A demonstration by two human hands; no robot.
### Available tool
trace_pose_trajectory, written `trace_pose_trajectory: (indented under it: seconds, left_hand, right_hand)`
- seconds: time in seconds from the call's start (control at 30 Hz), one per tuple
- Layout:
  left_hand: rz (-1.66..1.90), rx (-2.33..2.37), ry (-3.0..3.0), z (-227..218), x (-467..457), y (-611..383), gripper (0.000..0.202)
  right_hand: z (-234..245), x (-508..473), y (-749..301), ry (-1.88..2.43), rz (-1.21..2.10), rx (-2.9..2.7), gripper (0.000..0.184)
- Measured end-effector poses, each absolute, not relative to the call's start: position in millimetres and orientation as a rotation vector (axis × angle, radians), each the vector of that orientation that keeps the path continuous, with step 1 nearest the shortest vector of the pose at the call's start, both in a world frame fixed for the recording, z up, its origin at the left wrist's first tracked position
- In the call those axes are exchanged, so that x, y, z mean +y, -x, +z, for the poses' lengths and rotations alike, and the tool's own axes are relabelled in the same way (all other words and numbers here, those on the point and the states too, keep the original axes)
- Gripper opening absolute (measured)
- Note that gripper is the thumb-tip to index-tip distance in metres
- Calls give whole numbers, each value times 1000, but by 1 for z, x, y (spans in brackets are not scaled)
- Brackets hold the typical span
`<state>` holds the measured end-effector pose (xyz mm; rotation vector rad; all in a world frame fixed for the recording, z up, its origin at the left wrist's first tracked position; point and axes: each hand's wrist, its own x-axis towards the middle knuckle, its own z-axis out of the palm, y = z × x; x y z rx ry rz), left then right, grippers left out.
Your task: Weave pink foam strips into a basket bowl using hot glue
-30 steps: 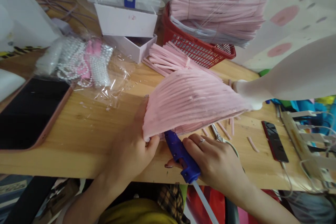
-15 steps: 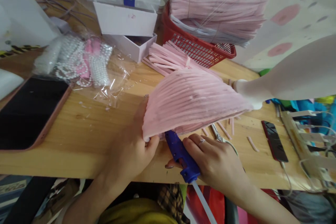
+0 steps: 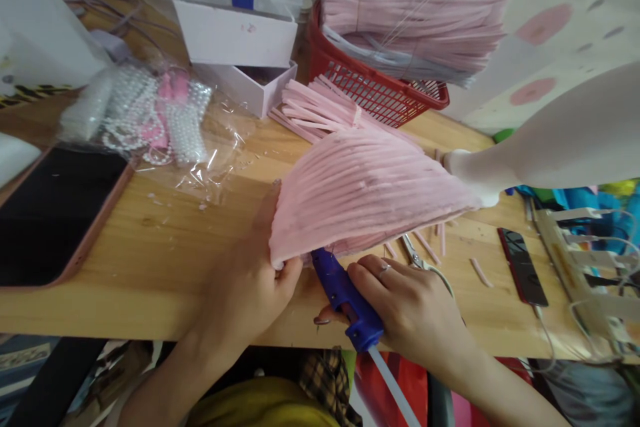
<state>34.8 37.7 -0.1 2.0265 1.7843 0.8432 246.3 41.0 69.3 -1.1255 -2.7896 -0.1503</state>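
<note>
Left fingers [image 3: 289,277]: pinched shut on the near left corner of your pink ribbed piece [image 3: 360,193].
Right fingers [image 3: 367,281]: curled round your blue glue gun [image 3: 336,283], its nose at the piece's lower edge.
Piece location: over the worktop [image 3: 160,247], right tip beside the white form [image 3: 560,137].

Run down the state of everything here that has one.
Left hand: closed on the pink ribbed piece's edge.
Right hand: closed around the blue glue gun.
Pink ribbed piece: gripped at one edge.
Blue glue gun: held, loaded with a glue stick.
Red basket: filled with bundled strips.
Lower white box: open.
Larger phone: screen dark.
Smaller phone: screen dark, cable attached.
Scissors: partly hidden; open or shut unclear.
</note>
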Motion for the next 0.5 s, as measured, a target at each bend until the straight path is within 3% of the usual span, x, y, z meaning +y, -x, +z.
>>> trace_pose_trajectory:
  seconds: [0.5]
  left_hand:
    - [851, 1890, -2003, 1, 35, -41, 42]
  right_hand:
    - [73, 42, -248, 1209, -73, -2731, 45]
